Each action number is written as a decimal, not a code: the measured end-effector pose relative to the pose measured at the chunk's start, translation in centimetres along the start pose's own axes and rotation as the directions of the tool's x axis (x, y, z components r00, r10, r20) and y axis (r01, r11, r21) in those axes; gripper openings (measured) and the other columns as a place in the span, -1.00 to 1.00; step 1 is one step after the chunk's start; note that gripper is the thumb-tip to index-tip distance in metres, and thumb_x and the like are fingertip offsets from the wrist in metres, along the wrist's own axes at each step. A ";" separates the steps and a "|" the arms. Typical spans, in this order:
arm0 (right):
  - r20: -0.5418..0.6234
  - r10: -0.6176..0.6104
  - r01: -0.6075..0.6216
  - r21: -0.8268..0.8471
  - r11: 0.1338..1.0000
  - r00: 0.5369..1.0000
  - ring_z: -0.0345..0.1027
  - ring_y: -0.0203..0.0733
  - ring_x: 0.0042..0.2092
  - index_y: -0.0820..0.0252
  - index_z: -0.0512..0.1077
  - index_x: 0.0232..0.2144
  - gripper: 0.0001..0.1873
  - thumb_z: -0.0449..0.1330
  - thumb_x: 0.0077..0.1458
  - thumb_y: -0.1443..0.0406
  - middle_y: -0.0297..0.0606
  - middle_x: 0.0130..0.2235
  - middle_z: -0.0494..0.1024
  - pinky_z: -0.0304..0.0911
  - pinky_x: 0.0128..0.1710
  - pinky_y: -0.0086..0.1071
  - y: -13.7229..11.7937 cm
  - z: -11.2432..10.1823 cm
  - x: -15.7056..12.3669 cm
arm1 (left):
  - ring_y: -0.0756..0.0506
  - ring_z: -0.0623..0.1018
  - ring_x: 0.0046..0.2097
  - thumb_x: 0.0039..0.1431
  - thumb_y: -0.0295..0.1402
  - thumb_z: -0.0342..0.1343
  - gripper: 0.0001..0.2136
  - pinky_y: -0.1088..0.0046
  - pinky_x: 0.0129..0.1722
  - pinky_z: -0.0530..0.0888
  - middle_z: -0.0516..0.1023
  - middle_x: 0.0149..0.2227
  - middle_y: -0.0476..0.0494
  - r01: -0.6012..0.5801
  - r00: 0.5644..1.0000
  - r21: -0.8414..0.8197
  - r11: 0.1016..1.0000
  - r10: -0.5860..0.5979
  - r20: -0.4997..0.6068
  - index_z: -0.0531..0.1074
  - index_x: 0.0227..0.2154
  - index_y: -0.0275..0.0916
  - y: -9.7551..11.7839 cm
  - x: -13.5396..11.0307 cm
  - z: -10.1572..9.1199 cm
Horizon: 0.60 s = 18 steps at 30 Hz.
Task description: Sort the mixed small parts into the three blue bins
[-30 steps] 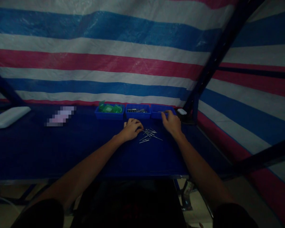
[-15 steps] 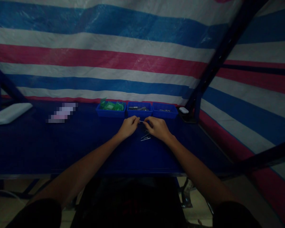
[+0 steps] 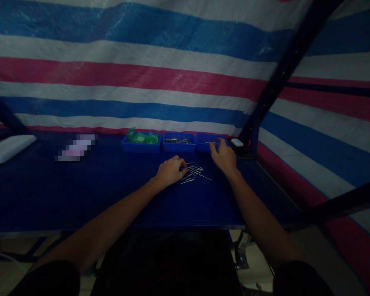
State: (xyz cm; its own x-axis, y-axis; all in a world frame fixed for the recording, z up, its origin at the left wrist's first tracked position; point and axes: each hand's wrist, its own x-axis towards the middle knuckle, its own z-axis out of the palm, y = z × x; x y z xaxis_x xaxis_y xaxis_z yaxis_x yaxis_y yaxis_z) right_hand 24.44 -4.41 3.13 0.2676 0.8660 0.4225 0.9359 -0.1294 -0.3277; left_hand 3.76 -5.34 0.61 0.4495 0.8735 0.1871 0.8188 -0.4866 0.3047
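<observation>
Near frame centre, metal pins [image 3: 196,169] are flanked by the curled left hand [image 3: 170,171]; right of centre, a blue tray [image 3: 203,147] is overlapped by the right hand [image 3: 224,157]; whether either grasps anything cannot be told.

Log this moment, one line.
left hand: at scattered thin silvery metal rods | right hand: at rightmost blue rectangular plastic bin
</observation>
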 end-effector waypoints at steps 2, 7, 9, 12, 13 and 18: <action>0.051 -0.153 0.150 0.067 0.986 0.987 0.39 -0.09 -0.33 0.20 0.21 0.03 -0.48 -0.12 0.15 0.02 -0.15 -0.34 0.52 0.17 -0.32 -0.35 -1.2 0.1 -1.1 | -0.09 0.47 -0.24 0.11 -0.23 0.00 -0.85 0.42 -0.28 0.36 0.42 -0.25 -0.06 0.013 1.000 0.015 1.000 -0.013 0.013 0.40 -0.34 -0.14 0.1 -0.1 0.0; 0.102 -0.542 0.515 0.205 0.832 0.834 0.35 -0.25 -0.39 0.18 0.32 -0.09 -0.65 -0.02 0.14 0.14 -0.26 -0.38 0.50 0.13 -0.37 -0.44 -3.9 0.3 -3.3 | -0.10 0.47 -0.21 0.21 -0.29 -0.16 -0.79 0.41 -0.23 0.36 0.43 -0.24 -0.14 0.047 0.994 -0.073 0.996 -0.054 -0.095 0.35 -0.30 -0.24 -0.5 0.1 -0.1; 0.083 -0.616 0.589 0.220 0.778 0.783 0.34 -0.27 -0.38 0.19 0.35 -0.13 -0.69 0.01 0.13 0.18 -0.25 -0.36 0.50 0.12 -0.38 -0.45 -4.3 0.5 -3.7 | -0.09 0.46 -0.21 0.24 -0.30 -0.22 -0.75 0.41 -0.23 0.35 0.44 -0.26 -0.16 0.058 0.991 -0.114 0.992 -0.071 -0.112 0.34 -0.33 -0.26 -1.0 0.2 -0.2; 0.045 -0.659 0.636 0.223 0.739 0.750 0.34 -0.27 -0.37 0.20 0.36 -0.17 -0.74 0.04 0.11 0.22 -0.25 -0.35 0.49 0.11 -0.40 -0.46 -4.3 0.6 -3.7 | -0.09 0.47 -0.27 0.25 -0.25 -0.27 -0.68 0.42 -0.26 0.34 0.46 -0.36 -0.16 0.084 0.989 -0.142 0.986 -0.100 -0.112 0.34 -0.41 -0.26 -1.8 0.5 -0.5; 0.031 -0.669 0.647 0.224 0.729 0.743 0.34 -0.27 -0.36 0.20 0.36 -0.19 -0.75 0.04 0.11 0.23 -0.25 -0.35 0.49 0.11 -0.41 -0.46 -4.2 0.6 -3.7 | -0.09 0.46 -0.30 0.25 -0.22 -0.28 -0.65 0.42 -0.29 0.33 0.46 -0.40 -0.15 0.089 0.987 -0.159 0.983 -0.109 -0.119 0.34 -0.45 -0.26 -2.0 0.5 -0.6; -0.008 -0.709 0.689 0.242 0.683 0.705 0.34 -0.28 -0.34 0.19 0.37 -0.27 -0.83 0.02 0.13 0.28 -0.24 -0.34 0.49 0.12 -0.36 -0.47 -4.1 0.6 -3.8 | -0.04 0.42 -0.44 0.22 -0.17 -0.28 -0.61 0.48 -0.40 0.28 0.39 -0.55 -0.04 0.030 0.981 -0.272 0.962 -0.080 -0.175 0.32 -0.55 -0.24 -2.1 0.5 -0.7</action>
State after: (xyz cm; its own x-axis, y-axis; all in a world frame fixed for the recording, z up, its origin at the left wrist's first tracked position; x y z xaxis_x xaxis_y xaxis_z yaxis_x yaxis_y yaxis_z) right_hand 19.47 -6.92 2.36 -0.4727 0.6984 0.5374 0.7681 0.6255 -0.1373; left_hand 2.05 -3.94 0.69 0.3131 0.8932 0.3226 0.7040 -0.4463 0.5524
